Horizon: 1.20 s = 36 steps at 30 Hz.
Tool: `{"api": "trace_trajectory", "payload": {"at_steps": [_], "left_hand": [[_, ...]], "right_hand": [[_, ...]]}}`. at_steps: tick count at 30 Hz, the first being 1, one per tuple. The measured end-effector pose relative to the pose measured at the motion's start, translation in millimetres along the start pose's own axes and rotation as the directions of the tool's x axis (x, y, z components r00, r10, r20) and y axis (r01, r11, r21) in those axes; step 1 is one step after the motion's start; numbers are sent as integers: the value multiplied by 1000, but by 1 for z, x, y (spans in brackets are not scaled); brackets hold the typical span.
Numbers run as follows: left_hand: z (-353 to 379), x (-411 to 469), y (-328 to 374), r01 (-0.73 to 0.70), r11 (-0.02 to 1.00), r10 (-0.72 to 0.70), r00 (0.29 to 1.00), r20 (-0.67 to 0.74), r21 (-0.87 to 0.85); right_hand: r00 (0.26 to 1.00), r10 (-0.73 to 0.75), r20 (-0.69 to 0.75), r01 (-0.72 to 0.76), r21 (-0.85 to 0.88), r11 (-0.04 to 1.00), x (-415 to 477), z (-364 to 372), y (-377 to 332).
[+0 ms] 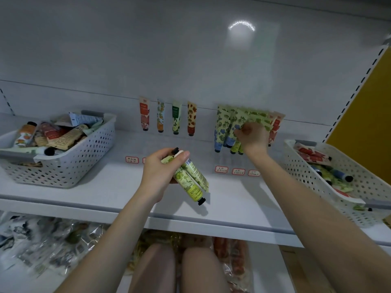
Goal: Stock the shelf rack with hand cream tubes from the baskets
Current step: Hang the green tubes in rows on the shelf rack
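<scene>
My left hand (161,168) grips two green hand cream tubes (191,179) above the middle of the white shelf (110,185), their black caps pointing different ways. My right hand (252,135) reaches to the back wall and pinches a green tube (261,121) among a cluster of tubes (224,123) leaning there. To the left, several single tubes (168,117) stand in a row against the wall. A white basket (61,161) at the left holds several mixed tubes. Another white basket (342,182) at the right holds more tubes.
Small red-bordered price labels (221,169) lie on the shelf in front of the tubes. A slotted upright (355,92) and a yellow panel (368,102) bound the right side. Below the shelf lie plastic-wrapped goods (48,242), and my knees (179,269) are in view.
</scene>
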<state>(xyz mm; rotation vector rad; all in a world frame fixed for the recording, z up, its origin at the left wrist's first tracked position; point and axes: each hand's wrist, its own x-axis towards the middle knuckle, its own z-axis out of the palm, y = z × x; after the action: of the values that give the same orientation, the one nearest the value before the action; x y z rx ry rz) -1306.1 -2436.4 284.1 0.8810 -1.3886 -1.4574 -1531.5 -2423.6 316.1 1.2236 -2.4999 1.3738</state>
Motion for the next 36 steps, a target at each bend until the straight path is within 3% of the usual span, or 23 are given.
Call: {"api": "trace_trajectory", "payload": {"at_steps": [15,21,36], "left_hand": [[6,16,-6,17,1000,-17,1000,8,-16],[9,18,-10,26,1000,-25,1000,15,-13],[18,18,-3,13,1000,-13,999,35,-16]], "right_hand": [[994,-27,106,35,-76,997,12,21,14],[990,-133,42,135,-40,990,20,12,6],[988,-122,92,132,-113,985,27,13,2]]}}
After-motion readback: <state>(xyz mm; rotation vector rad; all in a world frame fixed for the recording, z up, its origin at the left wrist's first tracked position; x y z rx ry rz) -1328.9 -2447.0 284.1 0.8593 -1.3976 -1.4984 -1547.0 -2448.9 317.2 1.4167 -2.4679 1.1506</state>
